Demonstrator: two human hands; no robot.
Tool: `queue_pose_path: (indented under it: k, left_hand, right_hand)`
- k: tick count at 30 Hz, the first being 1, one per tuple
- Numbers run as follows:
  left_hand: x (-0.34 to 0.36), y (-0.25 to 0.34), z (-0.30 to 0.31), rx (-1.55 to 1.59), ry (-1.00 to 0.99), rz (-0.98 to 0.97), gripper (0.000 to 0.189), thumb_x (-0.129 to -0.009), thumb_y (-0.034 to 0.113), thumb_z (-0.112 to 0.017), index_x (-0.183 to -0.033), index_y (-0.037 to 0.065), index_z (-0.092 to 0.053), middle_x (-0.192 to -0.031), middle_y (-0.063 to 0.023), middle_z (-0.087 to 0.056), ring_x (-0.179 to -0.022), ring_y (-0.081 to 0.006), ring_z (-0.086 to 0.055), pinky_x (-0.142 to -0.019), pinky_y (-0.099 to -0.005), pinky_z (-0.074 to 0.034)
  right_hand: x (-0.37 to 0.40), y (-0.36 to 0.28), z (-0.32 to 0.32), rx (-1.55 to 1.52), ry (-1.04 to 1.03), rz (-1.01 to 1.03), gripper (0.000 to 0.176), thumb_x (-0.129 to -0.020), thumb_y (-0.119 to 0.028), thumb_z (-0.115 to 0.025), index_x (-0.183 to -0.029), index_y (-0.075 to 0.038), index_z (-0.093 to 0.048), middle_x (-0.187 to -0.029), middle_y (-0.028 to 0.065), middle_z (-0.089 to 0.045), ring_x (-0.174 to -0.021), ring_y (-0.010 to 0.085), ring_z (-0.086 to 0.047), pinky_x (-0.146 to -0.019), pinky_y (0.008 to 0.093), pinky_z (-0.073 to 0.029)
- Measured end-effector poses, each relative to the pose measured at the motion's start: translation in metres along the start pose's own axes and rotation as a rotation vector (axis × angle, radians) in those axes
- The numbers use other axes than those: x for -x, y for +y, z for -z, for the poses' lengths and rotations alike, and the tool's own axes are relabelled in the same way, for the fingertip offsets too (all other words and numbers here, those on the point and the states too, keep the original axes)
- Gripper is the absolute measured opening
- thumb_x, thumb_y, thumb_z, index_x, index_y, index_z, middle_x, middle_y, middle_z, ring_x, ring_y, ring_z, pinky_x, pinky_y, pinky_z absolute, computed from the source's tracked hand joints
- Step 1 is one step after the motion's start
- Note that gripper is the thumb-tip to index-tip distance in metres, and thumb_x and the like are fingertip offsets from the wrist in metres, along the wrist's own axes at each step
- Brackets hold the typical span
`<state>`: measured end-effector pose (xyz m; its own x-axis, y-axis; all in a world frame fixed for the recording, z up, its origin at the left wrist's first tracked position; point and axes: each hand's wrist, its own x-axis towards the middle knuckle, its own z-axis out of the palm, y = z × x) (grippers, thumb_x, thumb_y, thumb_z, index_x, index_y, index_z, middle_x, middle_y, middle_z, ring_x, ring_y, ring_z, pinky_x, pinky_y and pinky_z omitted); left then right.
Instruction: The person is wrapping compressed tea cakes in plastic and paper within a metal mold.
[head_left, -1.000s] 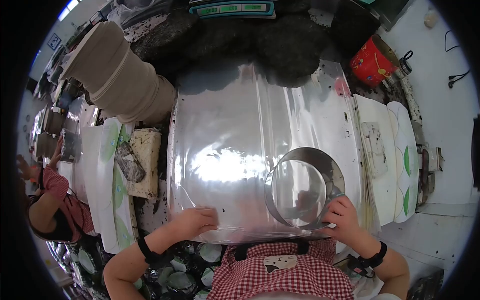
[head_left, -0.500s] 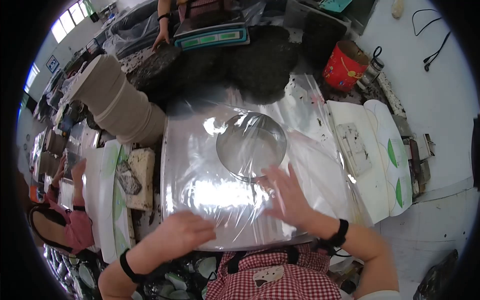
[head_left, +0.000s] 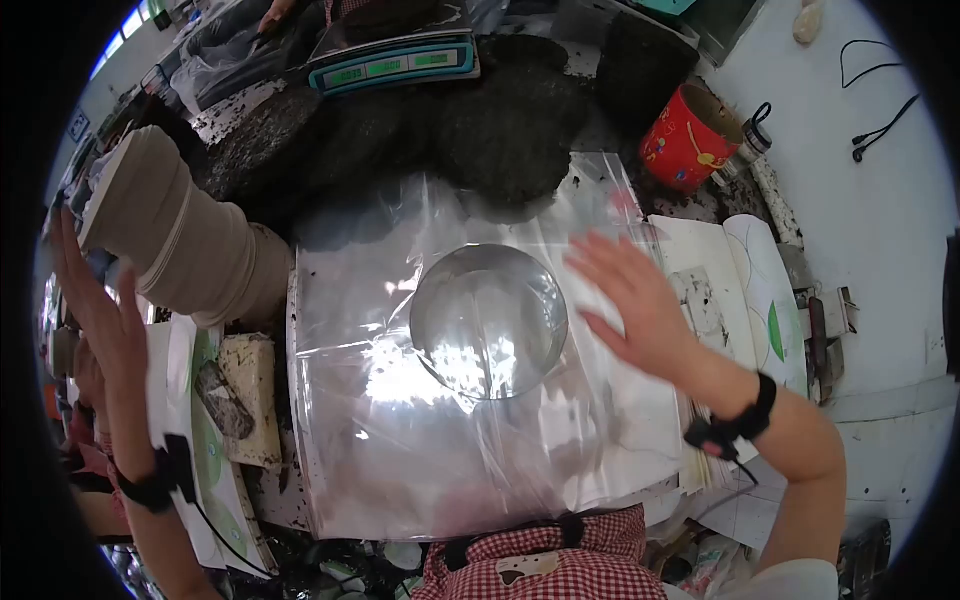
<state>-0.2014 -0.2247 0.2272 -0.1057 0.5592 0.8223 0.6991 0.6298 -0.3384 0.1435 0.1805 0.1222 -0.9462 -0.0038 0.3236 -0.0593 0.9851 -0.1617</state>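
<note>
We held our left hand [head_left: 100, 310] raised far out to the left, fingers spread, and our right hand [head_left: 632, 300] open, palm down, fingers splayed.

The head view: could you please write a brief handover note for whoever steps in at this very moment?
Left hand: open, raised at the far left, holding nothing.
Right hand: open, fingers spread, above the right part of the clear plastic sheet, beside the metal ring, apparently not touching it.
Done: ring lies flat mid-sheet, released.
Left: ring looks empty; sheet lies spread out; dark leaf pile sits behind it.
</note>
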Motion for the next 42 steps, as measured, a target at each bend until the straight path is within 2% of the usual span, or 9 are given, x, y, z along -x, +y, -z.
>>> queue_pose_path:
  k: [5, 11, 14, 17, 21, 24, 29, 36, 42]
  left_hand:
    - [-0.012, -0.072, -0.028, -0.055, -0.538, 0.295, 0.050, -0.096, 0.017, -0.060, -0.142, 0.004, -0.047, -0.142, -0.0156, -0.051, -0.123, -0.0309, -0.056, -0.102, -0.0376, -0.047]
    - [-0.006, -0.109, -0.002, -0.015, -0.447, 0.008, 0.044, -0.103, 0.018, -0.045, -0.143, 0.001, -0.047, -0.149, -0.0162, -0.046, -0.138, -0.0301, -0.045, -0.114, -0.0410, -0.036]
    - [-0.006, 0.067, 0.008, 0.559, -0.191, 0.179, 0.038, -0.097, 0.002, -0.046, -0.132, -0.004, -0.057, -0.137, -0.0177, -0.058, -0.128, -0.0302, -0.055, -0.108, -0.0421, -0.044]
    - [0.000, 0.229, 0.000, 0.933, -0.479, -0.232, 0.034, -0.086, 0.010, -0.062, -0.120, 0.009, -0.069, -0.125, -0.0164, -0.065, -0.113, -0.0320, -0.064, -0.098, -0.0387, -0.053]
    - [0.082, 0.299, -0.013, 1.221, -0.769, 0.036, 0.095, -0.082, 0.051, -0.067, -0.150, -0.003, -0.028, -0.150, -0.0220, -0.039, -0.138, -0.0381, -0.038, -0.117, -0.0456, -0.029]
    - [0.077, 0.273, -0.006, 1.165, -0.401, 0.424, 0.124, -0.076, 0.065, -0.068, -0.150, -0.013, -0.006, -0.156, -0.0339, -0.012, -0.145, -0.0483, -0.014, -0.119, -0.0536, -0.013]
    - [0.038, 0.299, -0.058, 0.927, -0.756, -0.187, 0.124, -0.069, 0.072, -0.069, -0.149, -0.010, -0.023, -0.158, -0.0278, -0.020, -0.149, -0.0386, -0.018, -0.120, -0.0542, -0.010]
    - [0.057, 0.311, -0.073, 0.544, -1.187, -0.416, 0.135, -0.071, 0.095, -0.036, -0.152, -0.011, -0.011, -0.159, -0.0333, -0.004, -0.149, -0.0461, 0.001, -0.119, -0.0562, 0.004]
    - [0.027, 0.323, -0.093, 0.603, -1.739, -0.461, 0.131, -0.074, 0.094, -0.034, -0.154, -0.006, -0.009, -0.161, -0.0298, 0.000, -0.149, -0.0459, 0.010, -0.118, -0.0580, 0.006]
  right_hand:
    - [-0.112, 0.121, -0.085, 0.206, 0.090, -0.024, 0.089, -0.078, -0.015, -0.069, -0.155, -0.011, -0.024, -0.157, 0.0161, -0.028, -0.145, 0.0317, -0.028, -0.120, 0.0484, -0.021]
    - [-0.136, 0.148, -0.105, 0.148, 0.275, 0.035, 0.065, -0.079, 0.003, -0.059, -0.142, -0.006, -0.047, -0.145, 0.0154, -0.048, -0.132, 0.0308, -0.049, -0.113, 0.0400, -0.038]
    - [-0.128, 0.122, -0.055, -0.155, 0.445, -0.108, 0.062, -0.081, 0.007, -0.052, -0.142, -0.004, -0.046, -0.144, 0.0165, -0.049, -0.132, 0.0329, -0.049, -0.111, 0.0401, -0.039]
    - [-0.103, 0.093, -0.029, -0.282, 0.483, -0.076, 0.062, -0.082, 0.009, -0.046, -0.143, -0.003, -0.045, -0.145, 0.0174, -0.049, -0.132, 0.0344, -0.048, -0.110, 0.0405, -0.040]
    - [-0.048, 0.020, -0.003, -0.328, 0.258, 0.083, 0.068, -0.075, 0.010, -0.050, -0.142, -0.002, -0.047, -0.144, 0.0187, -0.049, -0.134, 0.0344, -0.047, -0.113, 0.0450, -0.038]
    - [0.005, -0.010, -0.028, -0.294, -0.106, 0.281, 0.069, -0.073, 0.001, -0.060, -0.140, -0.002, -0.047, -0.146, 0.0185, -0.047, -0.133, 0.0344, -0.048, -0.115, 0.0470, -0.036]
    - [0.012, -0.022, -0.032, -0.366, -0.304, 0.243, 0.070, -0.075, -0.006, -0.062, -0.141, 0.004, -0.042, -0.145, 0.0188, -0.047, -0.137, 0.0319, -0.043, -0.118, 0.0476, -0.030]
    - [-0.050, -0.024, -0.094, -0.130, -0.417, 0.245, 0.093, -0.090, -0.055, -0.055, -0.157, -0.005, -0.013, -0.163, 0.0200, -0.010, -0.151, 0.0366, -0.008, -0.122, 0.0515, -0.007]
    - [-0.067, -0.015, -0.114, -0.100, -0.779, 0.178, 0.100, -0.088, -0.055, -0.056, -0.159, -0.011, 0.000, -0.164, 0.0197, 0.004, -0.151, 0.0398, 0.002, -0.121, 0.0547, -0.003]
